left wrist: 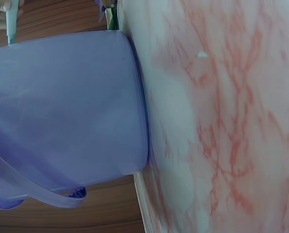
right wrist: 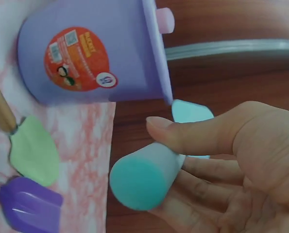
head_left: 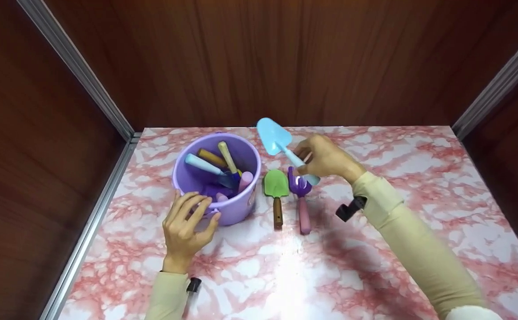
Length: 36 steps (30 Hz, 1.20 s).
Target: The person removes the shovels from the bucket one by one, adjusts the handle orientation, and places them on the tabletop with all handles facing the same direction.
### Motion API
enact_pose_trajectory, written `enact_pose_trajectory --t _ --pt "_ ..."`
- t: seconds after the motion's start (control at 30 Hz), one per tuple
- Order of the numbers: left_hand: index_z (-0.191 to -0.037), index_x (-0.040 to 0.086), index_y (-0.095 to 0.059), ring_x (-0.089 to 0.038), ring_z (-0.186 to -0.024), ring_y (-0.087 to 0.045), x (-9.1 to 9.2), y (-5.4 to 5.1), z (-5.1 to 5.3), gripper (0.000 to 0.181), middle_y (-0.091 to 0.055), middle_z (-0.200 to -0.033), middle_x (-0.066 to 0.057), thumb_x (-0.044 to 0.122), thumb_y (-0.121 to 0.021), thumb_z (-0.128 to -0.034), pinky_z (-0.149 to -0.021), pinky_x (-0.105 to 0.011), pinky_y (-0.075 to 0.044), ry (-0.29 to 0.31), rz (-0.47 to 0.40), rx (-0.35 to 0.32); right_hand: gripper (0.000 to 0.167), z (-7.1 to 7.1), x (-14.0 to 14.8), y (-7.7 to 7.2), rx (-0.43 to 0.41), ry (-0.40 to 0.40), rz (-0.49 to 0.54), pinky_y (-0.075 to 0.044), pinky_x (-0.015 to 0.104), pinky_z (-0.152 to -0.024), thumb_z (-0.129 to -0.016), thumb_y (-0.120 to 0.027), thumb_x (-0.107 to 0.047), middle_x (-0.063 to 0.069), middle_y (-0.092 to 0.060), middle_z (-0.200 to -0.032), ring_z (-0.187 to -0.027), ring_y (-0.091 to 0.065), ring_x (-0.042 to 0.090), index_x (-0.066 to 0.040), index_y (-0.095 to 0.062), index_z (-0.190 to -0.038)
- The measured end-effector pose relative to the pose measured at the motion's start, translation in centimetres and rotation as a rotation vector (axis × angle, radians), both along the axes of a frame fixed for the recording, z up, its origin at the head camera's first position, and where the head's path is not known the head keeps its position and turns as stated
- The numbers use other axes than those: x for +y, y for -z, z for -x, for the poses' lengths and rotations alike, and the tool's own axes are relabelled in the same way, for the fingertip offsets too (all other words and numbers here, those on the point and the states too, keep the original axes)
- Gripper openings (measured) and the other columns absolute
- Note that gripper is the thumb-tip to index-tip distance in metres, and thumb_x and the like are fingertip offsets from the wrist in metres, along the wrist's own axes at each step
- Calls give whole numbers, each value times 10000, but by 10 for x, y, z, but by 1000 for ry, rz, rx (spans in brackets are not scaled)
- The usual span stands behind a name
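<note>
My right hand (head_left: pixel 325 155) holds a light blue toy trowel (head_left: pixel 273 135) by its handle, above the table, with the blade pointing away. In the right wrist view, thumb and fingers close around the handle's turquoise end (right wrist: pixel 139 183). My left hand (head_left: pixel 185 222) rests its fingers on the near rim of a purple bucket (head_left: pixel 237 212); the left wrist view shows the bucket's side but not this hand. Inside the bucket lie several tools, among them a light blue handle (head_left: pixel 203 163), a wooden handle (head_left: pixel 227 155) and a pink handle (head_left: pixel 245 180). Their lower ends are partly hidden.
Right of the bucket, a green shovel (head_left: pixel 276 183) with a wooden handle lies beside a purple fork (head_left: pixel 302 190) with a pink handle, partly under the raised trowel. Brown wood-grain panels (head_left: pixel 259 62) enclose the red-and-white marbled table (head_left: pixel 374 266) at the back and sides.
</note>
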State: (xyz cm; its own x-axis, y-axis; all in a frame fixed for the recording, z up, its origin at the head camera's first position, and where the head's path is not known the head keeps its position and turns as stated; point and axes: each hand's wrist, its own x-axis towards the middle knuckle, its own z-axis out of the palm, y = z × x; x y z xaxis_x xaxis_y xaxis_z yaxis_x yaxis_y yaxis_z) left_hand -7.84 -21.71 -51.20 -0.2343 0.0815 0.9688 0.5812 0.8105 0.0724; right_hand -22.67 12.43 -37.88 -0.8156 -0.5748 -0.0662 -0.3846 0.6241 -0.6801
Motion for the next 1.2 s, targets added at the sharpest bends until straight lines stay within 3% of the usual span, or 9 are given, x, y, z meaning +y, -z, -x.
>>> enact_pose_trajectory --t 0.33,0.63,0.8,0.93,1.07,1.2 --pt "-1059 60 -836 -368 -965 -746 2 -1 1 305 -798 -1017 -110 334 -808 -928 -1117 -625 -520 4 -1 12 449 -6 35 33 -37 130 65 -676 431 -841 -824 -901 -60 223 -780 -1101 -1015 -762 385 33 -750 -1237" --pt "-1054 44 -826 -383 -956 -736 -1 -1 -2 322 -786 -998 -134 344 -773 -949 -1048 -642 -547 -7 43 25 447 -20 55 60 -104 203 66 -643 332 -806 -868 -869 -116 219 -764 -1132 -1025 -740 354 27 -732 -1269" --pt "-1072 46 -820 -379 -981 -739 -4 -6 -3 328 -787 -1016 -142 346 -761 -953 -1001 -660 -565 -21 88 -3 439 -27 62 71 -145 236 96 -626 303 -806 -868 -854 -95 221 -747 -1149 -1043 -718 340 34 -719 -1265" --pt "-1068 47 -807 -379 -992 -736 -7 -10 -3 332 -780 -1023 -147 355 -746 -961 -1009 -648 -568 -36 127 -38 445 -31 66 82 -217 256 132 -651 298 -726 -877 -832 -65 221 -729 -1157 -995 -719 288 32 -701 -1291" --pt "-1059 55 -793 -371 -985 -726 -9 -12 -4 328 -770 -1025 -131 363 -741 -959 -1015 -627 -567 -53 161 -72 522 -34 69 90 -279 292 170 -653 294 -684 -870 -868 -110 217 -708 -1165 -941 -699 205 33 -678 -1335" --pt "-1061 59 -787 -371 -984 -718 -9 -12 -4 330 -762 -1019 -127 369 -736 -962 -1028 -616 -560 -61 168 -93 600 -38 73 97 -283 307 193 -642 281 -719 -859 -894 -159 224 -707 -1179 -984 -691 224 31 -658 -1377"
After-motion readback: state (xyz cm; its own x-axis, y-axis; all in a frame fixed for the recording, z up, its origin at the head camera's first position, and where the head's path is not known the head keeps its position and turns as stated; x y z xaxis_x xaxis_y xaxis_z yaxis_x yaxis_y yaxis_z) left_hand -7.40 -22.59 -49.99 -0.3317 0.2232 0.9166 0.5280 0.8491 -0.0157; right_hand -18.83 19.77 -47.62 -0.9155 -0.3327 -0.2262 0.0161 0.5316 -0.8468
